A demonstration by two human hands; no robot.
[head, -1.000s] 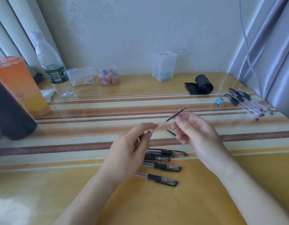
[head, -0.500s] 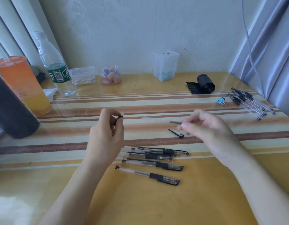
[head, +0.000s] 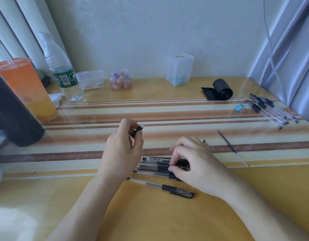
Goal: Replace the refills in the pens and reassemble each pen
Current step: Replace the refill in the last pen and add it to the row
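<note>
Near the table's [head: 167, 214] front edge, the right hand [head: 197, 164] seems to pinch a pen [head: 154, 165]. The left hand [head: 123, 148] grips a pen tip [head: 138, 130].

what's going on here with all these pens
A person is swapping pen refills. The left-hand grip pinches a black pen tip section above the table. The right-hand grip curls onto one pen in the row of capped pens. A bare refill lies on the table to its right, and more pens sit at the far right edge.
</note>
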